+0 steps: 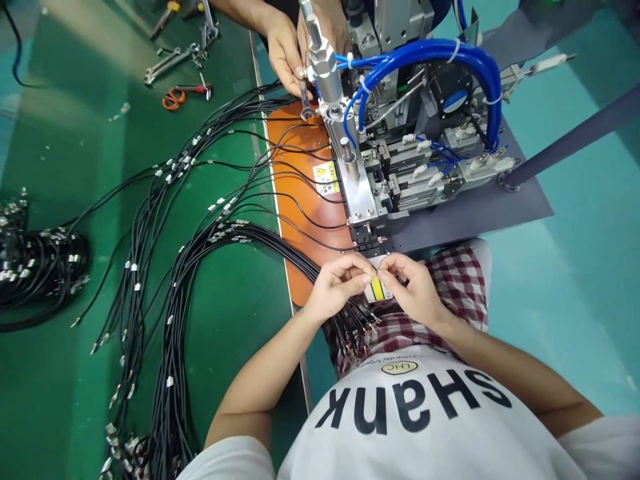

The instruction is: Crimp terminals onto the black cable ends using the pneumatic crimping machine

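Observation:
My left hand (343,285) and my right hand (414,288) meet fingertip to fingertip in front of the machine's near end. Both are closed in a pinch, and whatever is between the fingers is too small to make out. Just behind them is a white and yellow label (376,289). Below and beside my left hand, a bundle of black cables (280,245) runs over the orange plate (313,233), its stripped ends (367,323) hanging above my lap. Several single black cables cross the plate into the machine's front block (361,193).
A co-worker's hand (284,47) holds a wrench (306,107) at the machine's far end. Blue air hoses (440,53) arch above it. On the green table (240,400) lie more cables (145,233), a coiled bundle (40,267), wrenches (170,65) and orange-handled scissors (175,99).

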The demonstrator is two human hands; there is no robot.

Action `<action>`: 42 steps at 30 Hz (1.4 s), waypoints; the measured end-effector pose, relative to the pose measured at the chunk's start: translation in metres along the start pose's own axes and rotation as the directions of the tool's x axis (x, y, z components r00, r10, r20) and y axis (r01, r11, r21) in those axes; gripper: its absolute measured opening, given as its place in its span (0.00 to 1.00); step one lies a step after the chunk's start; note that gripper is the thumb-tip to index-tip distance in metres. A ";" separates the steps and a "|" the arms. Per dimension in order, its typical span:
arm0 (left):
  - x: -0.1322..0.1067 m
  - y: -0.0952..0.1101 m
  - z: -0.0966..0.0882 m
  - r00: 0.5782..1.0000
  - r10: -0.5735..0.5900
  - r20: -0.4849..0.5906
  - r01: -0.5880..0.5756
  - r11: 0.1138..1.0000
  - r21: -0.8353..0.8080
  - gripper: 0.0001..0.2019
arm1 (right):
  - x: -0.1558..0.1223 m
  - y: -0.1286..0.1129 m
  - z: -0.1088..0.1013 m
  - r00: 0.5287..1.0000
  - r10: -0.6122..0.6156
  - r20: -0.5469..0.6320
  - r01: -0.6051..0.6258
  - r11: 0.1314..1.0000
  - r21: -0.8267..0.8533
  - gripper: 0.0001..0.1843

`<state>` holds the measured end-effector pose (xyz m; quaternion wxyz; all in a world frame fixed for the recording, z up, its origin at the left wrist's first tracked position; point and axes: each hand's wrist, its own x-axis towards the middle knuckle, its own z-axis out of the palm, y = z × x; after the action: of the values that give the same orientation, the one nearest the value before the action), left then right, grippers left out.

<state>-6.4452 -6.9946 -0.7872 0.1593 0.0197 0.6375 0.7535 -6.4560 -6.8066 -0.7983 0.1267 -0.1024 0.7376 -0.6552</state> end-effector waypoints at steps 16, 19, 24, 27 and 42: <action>-0.003 0.009 0.014 0.977 -0.116 -0.181 0.126 0.991 0.043 0.13 | 0.002 -0.001 -0.012 0.997 0.076 0.017 -0.076 0.997 0.016 0.09; -0.003 0.009 0.015 0.977 -0.111 -0.182 0.121 0.992 0.045 0.13 | 0.002 -0.003 -0.011 0.998 0.061 0.016 -0.061 0.998 -0.022 0.07; -0.003 0.008 0.015 0.981 -0.090 -0.174 0.104 0.992 0.073 0.13 | 0.003 -0.003 -0.009 0.999 0.044 0.016 -0.043 0.997 -0.066 0.06; -0.004 0.007 0.015 0.983 -0.083 -0.163 0.097 0.992 0.077 0.12 | 0.003 -0.002 -0.008 0.999 0.029 0.020 -0.028 0.997 -0.067 0.06; -0.006 0.006 0.018 0.977 -0.067 -0.201 0.087 0.992 0.091 0.14 | -0.001 0.004 0.000 0.990 -0.143 -0.020 0.136 0.971 -0.197 0.05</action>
<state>-6.4363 -6.9796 -0.7774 0.1233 -0.0718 0.6872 0.7123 -6.4547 -6.8056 -0.8021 0.0572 -0.1547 0.7912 -0.5889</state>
